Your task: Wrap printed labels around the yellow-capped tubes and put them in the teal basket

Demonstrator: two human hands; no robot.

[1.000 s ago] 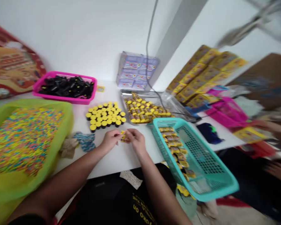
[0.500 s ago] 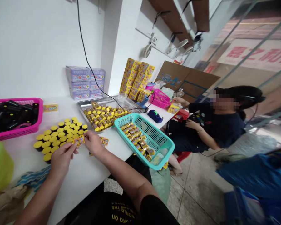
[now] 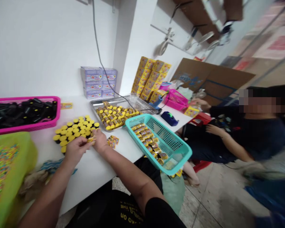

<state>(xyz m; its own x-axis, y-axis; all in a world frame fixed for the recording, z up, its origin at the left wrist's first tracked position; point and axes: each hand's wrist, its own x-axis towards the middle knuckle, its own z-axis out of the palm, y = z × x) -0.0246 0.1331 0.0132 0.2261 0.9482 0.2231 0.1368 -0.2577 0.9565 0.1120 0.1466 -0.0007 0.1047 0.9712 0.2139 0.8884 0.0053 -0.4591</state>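
label [image 3: 91,140] pinched by left hand [image 3: 75,150] and right hand [image 3: 101,143], both nearly closed. yellow-topped tubs [image 3: 69,134] stand just beyond, on the worktop [image 3: 95,164].

Since half a second ago, the left hand [image 3: 75,149] and right hand [image 3: 101,142] have drawn closer together; the small, thin, yellow printed label [image 3: 91,139] between them, flat-on then, is now tilted nearly edge-on. Colourful loose printed labels [image 3: 113,141], at the right hand's 3 o'clock, show more fully. The view has swung back slightly, bringing multicoloured small pieces [image 3: 2,171] in at 8 o'clock.
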